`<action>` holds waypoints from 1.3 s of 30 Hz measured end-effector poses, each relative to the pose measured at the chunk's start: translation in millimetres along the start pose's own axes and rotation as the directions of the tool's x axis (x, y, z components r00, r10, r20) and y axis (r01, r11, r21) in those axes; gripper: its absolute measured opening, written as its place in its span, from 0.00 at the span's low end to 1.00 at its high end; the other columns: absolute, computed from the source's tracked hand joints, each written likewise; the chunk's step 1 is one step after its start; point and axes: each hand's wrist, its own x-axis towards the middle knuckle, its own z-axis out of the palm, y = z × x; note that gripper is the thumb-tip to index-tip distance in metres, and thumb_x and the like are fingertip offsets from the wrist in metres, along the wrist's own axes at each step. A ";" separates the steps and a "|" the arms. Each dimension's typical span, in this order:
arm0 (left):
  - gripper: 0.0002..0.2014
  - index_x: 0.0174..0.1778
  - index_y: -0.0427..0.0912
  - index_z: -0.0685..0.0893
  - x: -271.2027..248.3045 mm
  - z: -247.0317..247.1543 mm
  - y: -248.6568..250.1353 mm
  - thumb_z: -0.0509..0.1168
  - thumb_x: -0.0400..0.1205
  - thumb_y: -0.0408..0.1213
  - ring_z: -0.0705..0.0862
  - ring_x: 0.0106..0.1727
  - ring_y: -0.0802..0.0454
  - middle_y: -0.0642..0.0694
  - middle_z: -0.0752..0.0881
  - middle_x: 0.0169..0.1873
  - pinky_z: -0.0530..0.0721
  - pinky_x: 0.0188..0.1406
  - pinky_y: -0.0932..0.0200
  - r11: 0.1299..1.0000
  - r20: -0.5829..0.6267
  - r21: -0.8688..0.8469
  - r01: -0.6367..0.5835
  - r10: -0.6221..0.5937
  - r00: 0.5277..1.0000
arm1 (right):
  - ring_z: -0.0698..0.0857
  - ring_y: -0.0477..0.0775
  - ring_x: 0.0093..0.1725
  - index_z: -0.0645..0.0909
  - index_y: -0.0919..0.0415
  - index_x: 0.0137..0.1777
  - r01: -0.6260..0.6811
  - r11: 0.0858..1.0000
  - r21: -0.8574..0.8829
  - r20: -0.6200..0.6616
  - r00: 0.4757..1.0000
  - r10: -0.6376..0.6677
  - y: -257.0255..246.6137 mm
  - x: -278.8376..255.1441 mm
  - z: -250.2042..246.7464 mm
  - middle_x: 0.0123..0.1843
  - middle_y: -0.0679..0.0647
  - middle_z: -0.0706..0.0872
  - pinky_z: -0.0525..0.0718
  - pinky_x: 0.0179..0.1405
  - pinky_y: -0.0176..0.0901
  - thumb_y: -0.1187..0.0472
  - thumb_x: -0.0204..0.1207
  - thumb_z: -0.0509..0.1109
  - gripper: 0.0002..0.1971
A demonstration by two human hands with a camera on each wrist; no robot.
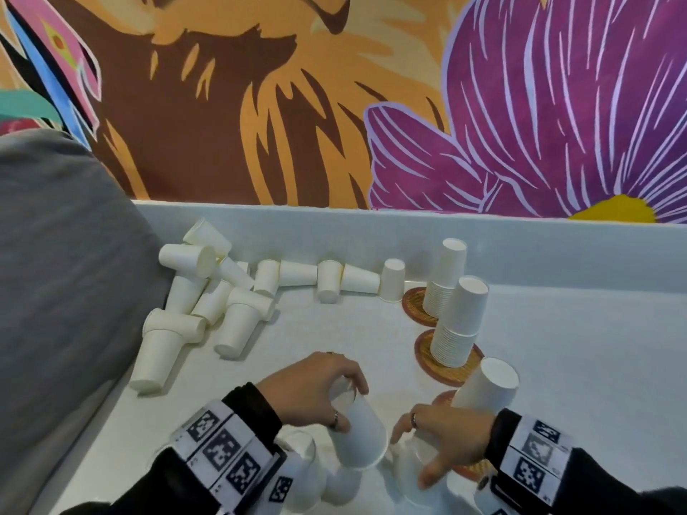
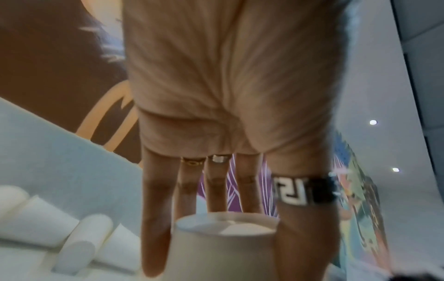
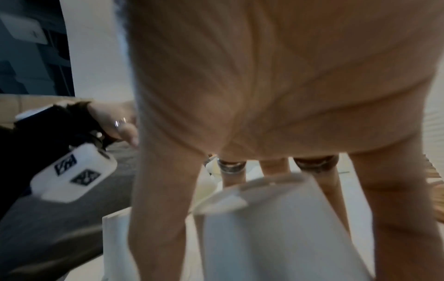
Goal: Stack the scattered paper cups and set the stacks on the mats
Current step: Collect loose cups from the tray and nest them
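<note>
The left hand [image 1: 316, 388] grips an upside-down cup [image 1: 357, 433] from above, fingers [image 2: 156, 218] curled round its base, just left of the right hand [image 1: 446, 436]. The right hand's fingers [image 3: 163, 209] are spread and curled over the base of another cup [image 3: 276, 228]; they seem to hold it, though blur makes the contact hard to judge. More white cups [image 1: 308, 473] crowd below both hands at the near edge, cut off by the frame and partly hidden by the wrists.

Beyond the fingers lies a bare stretch of the white bench [image 1: 334, 328], the widest open room. It is bounded by a low white wall [image 1: 334, 224] at the back and by a grey cushion [image 1: 55, 273] on the left. A heap of tipped cups [image 1: 208, 299] lies far left of the left fingers against the cushion, and a row of cups [image 1: 334, 278] runs along the wall.

Right of and beyond the right fingers, three round woven mats stand in a line. The far mat [image 1: 414, 301] and middle mat [image 1: 425, 351] each carry a tall stack, the far stack [image 1: 446, 280] and middle stack [image 1: 461, 325], with ribbed rims bunched low. The near stack [image 1: 490, 384] leans just behind the right hand; its mat [image 1: 444, 397] is mostly hidden.

The cups are smooth, tapered paper.
</note>
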 end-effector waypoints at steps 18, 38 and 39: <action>0.25 0.63 0.60 0.80 -43.8 3.5 -29.1 0.76 0.70 0.40 0.72 0.65 0.57 0.54 0.77 0.62 0.72 0.67 0.58 0.994 0.006 0.061 0.088 -0.088 0.996 | 0.77 0.47 0.58 0.73 0.44 0.65 0.076 0.997 -0.032 -0.412 0.907 -0.082 -38.5 4.9 -23.2 0.63 0.46 0.77 0.75 0.53 0.28 0.53 0.70 0.75 0.24; 0.28 0.67 0.46 0.76 -11.2 47.8 -34.3 0.76 0.71 0.32 0.72 0.66 0.43 0.41 0.75 0.63 0.72 0.62 0.52 0.982 0.176 0.102 0.157 -0.174 0.969 | 0.77 0.46 0.59 0.72 0.43 0.64 0.123 0.991 0.052 -0.438 0.895 -0.088 -33.2 19.0 -25.7 0.63 0.46 0.77 0.77 0.56 0.29 0.52 0.71 0.74 0.22; 0.28 0.67 0.48 0.76 -14.8 40.5 -34.5 0.76 0.71 0.34 0.71 0.65 0.45 0.43 0.75 0.63 0.71 0.61 0.54 0.984 0.134 0.067 0.163 -0.171 0.976 | 0.77 0.45 0.58 0.72 0.42 0.62 0.128 0.990 0.066 -0.452 0.888 -0.085 -32.2 18.7 -27.7 0.62 0.45 0.76 0.77 0.54 0.28 0.52 0.70 0.74 0.22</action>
